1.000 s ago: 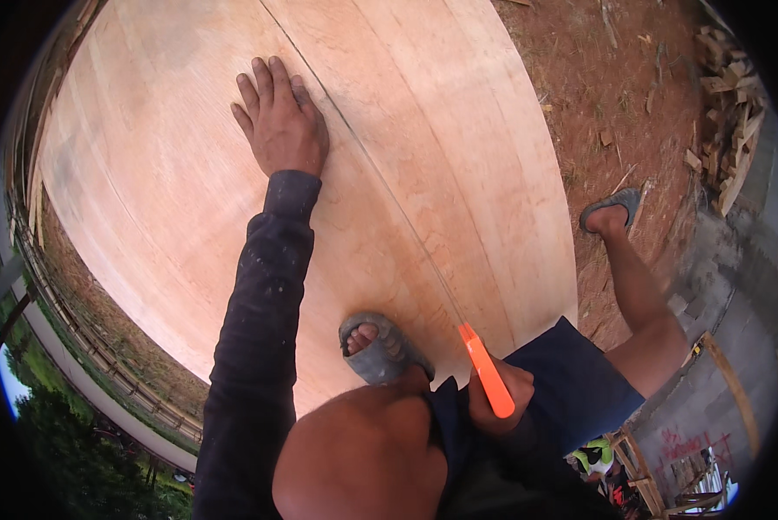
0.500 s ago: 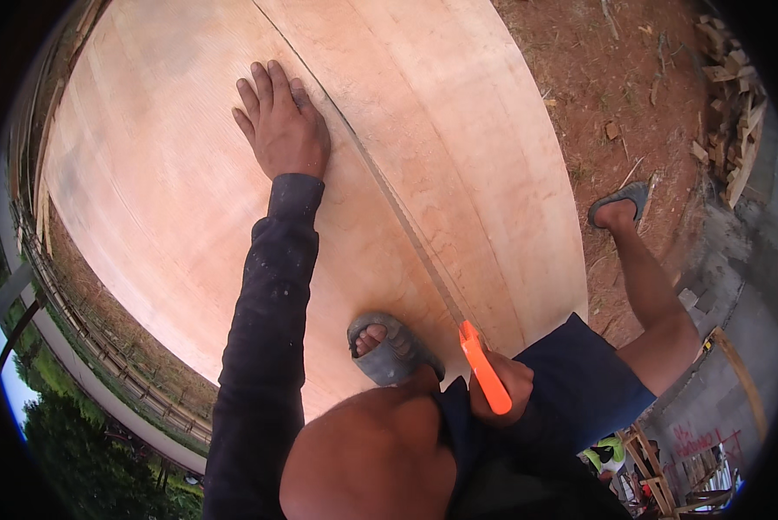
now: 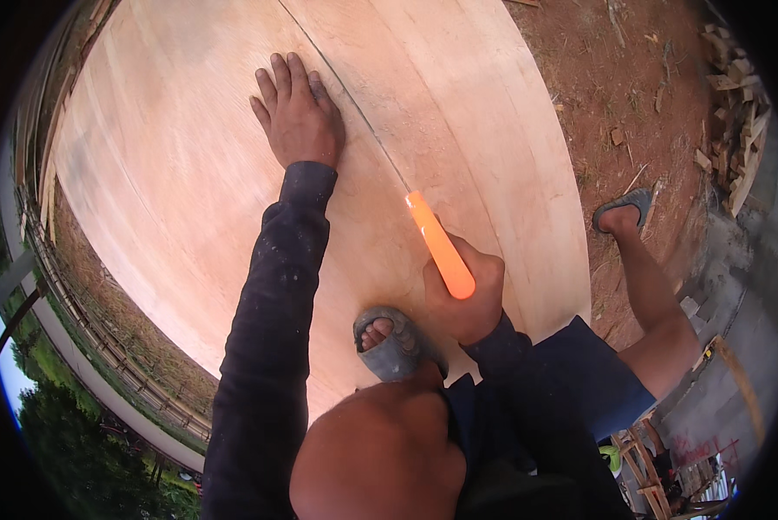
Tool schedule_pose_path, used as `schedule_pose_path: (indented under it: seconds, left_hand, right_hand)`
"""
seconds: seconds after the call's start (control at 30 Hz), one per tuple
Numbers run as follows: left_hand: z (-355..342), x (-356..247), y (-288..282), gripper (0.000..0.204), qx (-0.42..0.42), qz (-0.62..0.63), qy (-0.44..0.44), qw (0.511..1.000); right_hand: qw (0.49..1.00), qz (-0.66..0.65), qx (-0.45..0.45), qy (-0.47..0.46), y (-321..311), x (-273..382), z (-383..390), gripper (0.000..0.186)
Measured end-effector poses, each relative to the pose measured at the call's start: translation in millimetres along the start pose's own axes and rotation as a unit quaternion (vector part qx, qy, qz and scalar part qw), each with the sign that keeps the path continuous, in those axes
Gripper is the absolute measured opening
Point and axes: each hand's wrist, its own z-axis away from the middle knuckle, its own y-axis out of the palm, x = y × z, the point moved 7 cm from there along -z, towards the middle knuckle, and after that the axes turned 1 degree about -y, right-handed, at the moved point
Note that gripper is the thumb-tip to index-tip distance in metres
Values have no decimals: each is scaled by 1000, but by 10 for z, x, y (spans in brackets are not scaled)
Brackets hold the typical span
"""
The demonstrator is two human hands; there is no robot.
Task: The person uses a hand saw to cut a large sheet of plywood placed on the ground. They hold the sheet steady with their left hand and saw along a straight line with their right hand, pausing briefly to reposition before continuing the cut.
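Note:
A wide, pale sheet of plywood (image 3: 207, 191) lies beneath me, with a long dark cut line (image 3: 337, 76) running up toward its far edge. My left hand (image 3: 302, 113) rests flat on the plywood just left of that line, fingers stretched out. My right hand (image 3: 468, 290) is wrapped round the orange handle of a handsaw (image 3: 441, 245). The saw handle now sits over the middle of the sheet, and most of the blade is hidden below it or in the cut. One sandalled foot (image 3: 389, 342) stands on the plywood, left of the right forearm.
My other sandalled foot (image 3: 621, 211) stands on reddish bare soil (image 3: 614, 95) at the right. A heap of wood offcuts (image 3: 740, 121) lies at the far right, beside grey concrete paving (image 3: 718, 295). Long timber strips (image 3: 146, 386) run along the left, beyond the sheet.
My right hand has pushed the saw forward and up-left along the line, so much less blade shows. My left hand stays flat on the plywood; the view has shifted slightly.

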Motion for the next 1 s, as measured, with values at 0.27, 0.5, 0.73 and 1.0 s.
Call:
schedule_pose_path:
  seconds: [0.27,0.5,0.73,1.0]
  left_hand:
    - [65,-63,21,53,1,3,-7,1000]
    - [22,-91,18,51,-9,4,17,1000]
    - [41,-25,0,52,5,8,-11,1000]
    - [4,-104,25,52,12,-6,-1,1000]
  right_hand:
    - [994,104,10,-11,-472,171,684,21]
    - [997,60,-14,-43,452,101,-846,7]
    - [980,179,6,-90,-717,168,1153,23]
    - [998,56,5,-12,406,85,-861,8]
